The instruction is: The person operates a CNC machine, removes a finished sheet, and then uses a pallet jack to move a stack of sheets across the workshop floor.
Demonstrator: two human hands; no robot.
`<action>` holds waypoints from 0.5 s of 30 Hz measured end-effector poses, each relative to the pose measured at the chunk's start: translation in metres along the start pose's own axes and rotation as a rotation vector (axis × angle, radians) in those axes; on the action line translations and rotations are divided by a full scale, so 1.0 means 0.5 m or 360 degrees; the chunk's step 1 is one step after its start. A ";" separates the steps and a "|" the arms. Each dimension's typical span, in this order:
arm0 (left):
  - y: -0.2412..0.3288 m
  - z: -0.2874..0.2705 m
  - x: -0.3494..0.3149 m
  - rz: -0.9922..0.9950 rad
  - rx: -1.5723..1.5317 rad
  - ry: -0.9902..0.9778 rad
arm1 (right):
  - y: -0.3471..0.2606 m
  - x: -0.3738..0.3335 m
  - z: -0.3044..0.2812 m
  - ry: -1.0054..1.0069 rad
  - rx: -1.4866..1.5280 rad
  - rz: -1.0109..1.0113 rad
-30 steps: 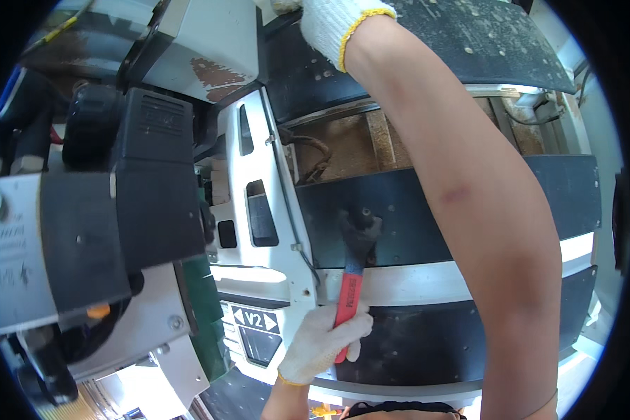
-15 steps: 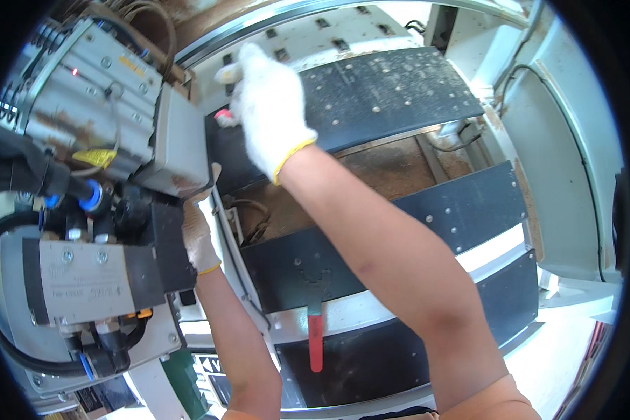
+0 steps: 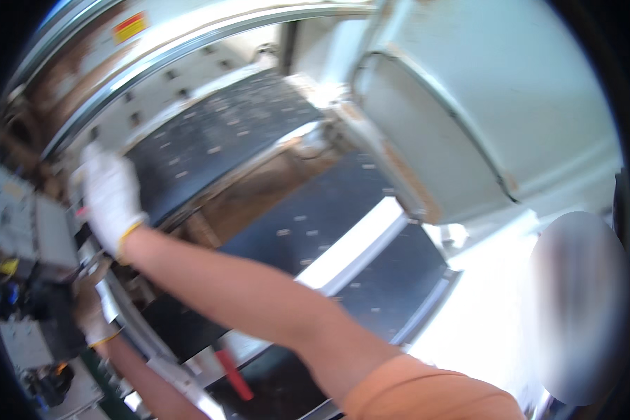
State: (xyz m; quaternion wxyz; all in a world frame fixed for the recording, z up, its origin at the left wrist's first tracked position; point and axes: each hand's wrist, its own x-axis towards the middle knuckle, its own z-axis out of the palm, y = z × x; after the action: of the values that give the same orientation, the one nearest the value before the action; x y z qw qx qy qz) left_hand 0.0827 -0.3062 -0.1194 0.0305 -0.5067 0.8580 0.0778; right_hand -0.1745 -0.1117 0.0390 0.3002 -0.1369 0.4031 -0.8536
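Note:
My right hand (image 3: 108,199), in a white knitted glove with a yellow cuff, reaches to the far left corner of the black panel (image 3: 224,133). A small pink-red bit shows beside its fingers, which are smeared by motion. My left hand (image 3: 91,308), also gloved, is lower down at the left, against the machine unit with its black fittings. Its fingers are blurred and partly hidden there. Under my right forearm, a red-handled tool (image 3: 234,374) lies across the lower panels; its head is hidden by the arm.
Metal machine blocks with hoses (image 3: 28,336) crowd the left edge. Between the dark panels lies a brown, dusty gap (image 3: 259,196). A pale grey housing wall (image 3: 427,133) rises on the right. A metal rail (image 3: 210,31) crosses the far side. A blurred oval patch covers the right edge.
The view has swung right, so the machine blocks and both hands now appear farther left. My right hand stays by the panel's far left corner. More of the right wall shows.

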 end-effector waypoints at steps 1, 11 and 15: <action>-0.007 0.005 0.012 0.0004 0.0114 -0.0031 | 0.003 0.003 0.004 0.0014 0.0016 -0.0139; 0.027 0.041 0.004 0.0280 -0.1222 0.0369 | 0.047 0.017 0.007 -0.0057 0.0290 0.0143; 0.023 0.040 0.039 0.0211 -0.1871 0.0253 | 0.045 0.010 0.008 0.0001 0.0274 0.0064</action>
State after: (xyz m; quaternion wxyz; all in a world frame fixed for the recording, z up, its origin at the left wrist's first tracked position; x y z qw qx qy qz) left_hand 0.0628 -0.3143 -0.1406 -0.3242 -0.3884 0.7006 0.5032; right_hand -0.1675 -0.1285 0.0243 0.3278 -0.1023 0.3310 -0.8789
